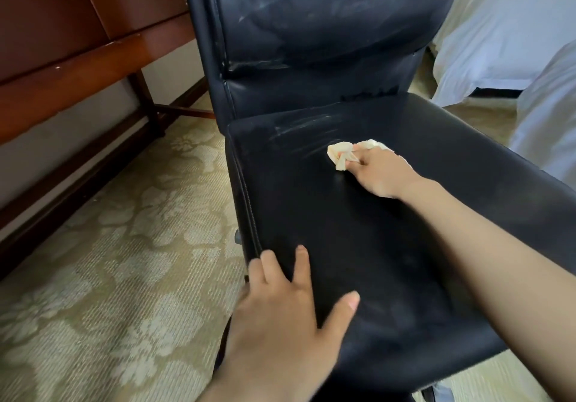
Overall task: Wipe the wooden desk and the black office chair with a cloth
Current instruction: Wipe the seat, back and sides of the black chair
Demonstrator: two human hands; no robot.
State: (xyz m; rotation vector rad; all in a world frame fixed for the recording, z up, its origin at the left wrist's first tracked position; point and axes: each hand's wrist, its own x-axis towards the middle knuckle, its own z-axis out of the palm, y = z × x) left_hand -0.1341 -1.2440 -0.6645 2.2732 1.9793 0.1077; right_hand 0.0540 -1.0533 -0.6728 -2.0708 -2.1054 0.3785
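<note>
Right hand (381, 171) clutches balled cloth (338, 155) mid-seat on black chair (311, 214); left hand (290, 302) flat, fingers spread, bracing front edge. Risk: small wad skips streaks near backrest; chair may roll if brace slips.

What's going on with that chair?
A person is wiping the seat of a black leather office chair with a crumpled cream cloth gripped in the right hand. The left hand rests on the seat's front corner. Pale smears show on the seat's rear and the backrest. A reddish wooden desk stands to the left.
</note>
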